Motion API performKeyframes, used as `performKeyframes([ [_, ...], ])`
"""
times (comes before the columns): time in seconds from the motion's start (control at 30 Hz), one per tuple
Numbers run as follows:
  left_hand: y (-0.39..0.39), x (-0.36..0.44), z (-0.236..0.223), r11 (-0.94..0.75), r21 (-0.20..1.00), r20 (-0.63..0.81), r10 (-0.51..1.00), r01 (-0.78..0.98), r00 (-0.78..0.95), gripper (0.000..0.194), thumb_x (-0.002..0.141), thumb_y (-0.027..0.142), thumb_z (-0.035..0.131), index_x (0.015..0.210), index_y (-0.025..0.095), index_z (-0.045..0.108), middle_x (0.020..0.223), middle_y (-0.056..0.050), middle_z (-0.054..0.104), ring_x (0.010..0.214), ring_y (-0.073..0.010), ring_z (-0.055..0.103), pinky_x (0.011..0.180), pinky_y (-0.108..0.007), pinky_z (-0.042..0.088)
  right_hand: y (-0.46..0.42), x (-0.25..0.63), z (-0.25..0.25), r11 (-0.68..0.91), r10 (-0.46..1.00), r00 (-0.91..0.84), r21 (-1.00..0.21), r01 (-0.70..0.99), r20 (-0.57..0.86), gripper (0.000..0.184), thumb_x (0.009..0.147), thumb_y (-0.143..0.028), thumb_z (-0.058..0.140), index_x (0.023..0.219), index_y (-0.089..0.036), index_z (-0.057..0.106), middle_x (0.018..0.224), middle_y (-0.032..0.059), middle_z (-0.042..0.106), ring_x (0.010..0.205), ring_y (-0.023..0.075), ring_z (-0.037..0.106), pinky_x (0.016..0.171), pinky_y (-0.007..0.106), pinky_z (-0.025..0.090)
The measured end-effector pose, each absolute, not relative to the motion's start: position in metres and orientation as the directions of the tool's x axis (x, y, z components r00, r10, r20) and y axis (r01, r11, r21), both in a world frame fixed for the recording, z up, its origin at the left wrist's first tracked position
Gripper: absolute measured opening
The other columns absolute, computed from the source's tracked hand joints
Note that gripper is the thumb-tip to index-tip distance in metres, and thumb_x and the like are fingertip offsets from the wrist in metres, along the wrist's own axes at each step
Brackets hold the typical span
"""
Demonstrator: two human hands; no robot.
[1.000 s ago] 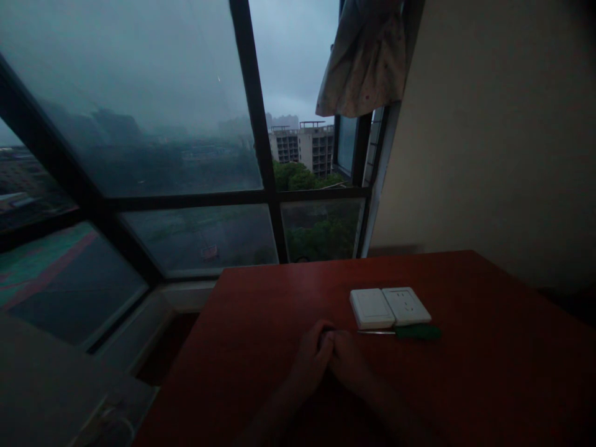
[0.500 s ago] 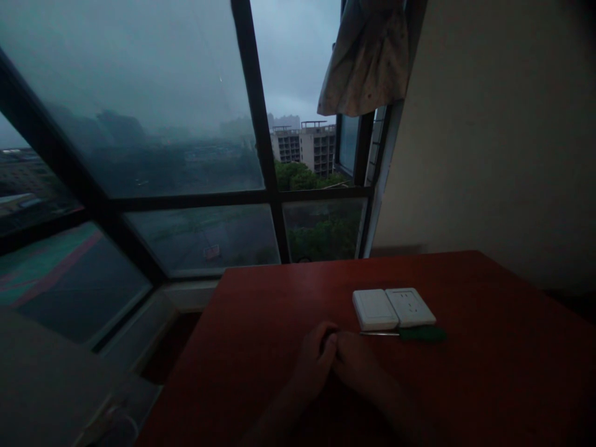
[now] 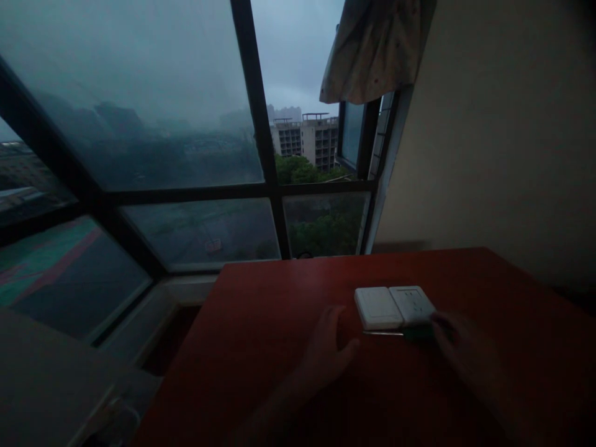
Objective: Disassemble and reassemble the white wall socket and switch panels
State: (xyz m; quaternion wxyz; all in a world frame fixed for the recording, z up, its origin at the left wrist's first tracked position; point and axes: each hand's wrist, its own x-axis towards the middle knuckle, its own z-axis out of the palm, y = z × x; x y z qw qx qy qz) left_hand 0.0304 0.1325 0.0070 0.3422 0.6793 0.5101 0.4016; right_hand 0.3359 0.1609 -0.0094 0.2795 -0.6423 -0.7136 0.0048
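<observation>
Two white wall plates lie side by side on the red table (image 3: 288, 292): a plain switch plate (image 3: 377, 307) and a socket plate (image 3: 412, 304). Just in front of them lies a screwdriver (image 3: 401, 333) with a green handle and a thin metal shaft. My left hand (image 3: 327, 351) rests on the table left of the switch plate, fingers loosely spread, holding nothing. My right hand (image 3: 459, 341) is at the green handle's right end, its fingers reaching onto it. The room is dark and the right hand's grip is hard to make out.
A large dark-framed window (image 3: 261, 124) fills the far side beyond the table's back edge. A pale wall (image 3: 503, 136) stands on the right, with a curtain (image 3: 372, 49) bunched at the top. A grey surface (image 3: 46, 385) lies lower left.
My hands were together in the middle of the table. They have parted: the right moved right to the screwdriver handle, the left shifted slightly toward the switch plate.
</observation>
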Motion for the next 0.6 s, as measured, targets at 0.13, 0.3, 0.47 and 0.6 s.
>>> performKeyframes([
  [0.13,0.138,0.037,0.001,-0.258,0.846,0.212,0.966,0.466,0.149,0.056,0.08,0.026,0.063,0.133,0.019,0.045,0.136,-0.013,0.047,0.125,-0.0288,0.044,0.108,-0.044,0.033,0.142,0.335,-0.023,0.379,0.873,-0.288,-0.176,0.909,0.393,0.031,0.087,-0.03,0.046,0.107,-0.019,0.066,0.113,0.012,0.066,0.105,0.0269,0.06,0.094,0.045,0.046],
  [0.3,0.138,0.036,-0.007,-0.262,0.84,0.238,0.965,0.475,0.112,0.049,0.082,0.022,0.059,0.129,0.02,0.048,0.132,-0.012,0.049,0.122,-0.0272,0.047,0.104,-0.043,0.037,0.139,0.329,-0.021,0.414,0.865,-0.389,-0.011,0.91,0.317,0.035,0.082,-0.021,0.05,0.113,-0.021,0.067,0.11,0.0132,0.065,0.101,0.0295,0.059,0.087,0.048,0.047],
  [0.47,0.139,0.036,-0.005,-0.279,0.834,0.248,0.96,0.475,0.129,0.046,0.081,0.02,0.059,0.126,0.02,0.049,0.127,-0.011,0.052,0.115,-0.0252,0.051,0.099,-0.04,0.042,0.139,0.336,-0.015,0.488,0.858,-0.455,-0.097,0.868,0.239,0.032,0.081,-0.019,0.051,0.108,-0.026,0.068,0.113,0.0109,0.065,0.104,0.0263,0.06,0.09,0.045,0.047],
  [0.6,0.141,0.033,-0.002,-0.291,0.832,0.264,0.957,0.472,0.124,0.041,0.084,0.02,0.057,0.125,0.02,0.049,0.126,-0.01,0.052,0.113,-0.0242,0.052,0.099,-0.04,0.042,0.129,0.346,-0.011,0.493,0.869,-0.434,-0.323,0.808,0.24,0.032,0.08,-0.025,0.054,0.11,-0.027,0.066,0.118,0.0099,0.065,0.106,0.025,0.061,0.093,0.041,0.048],
])
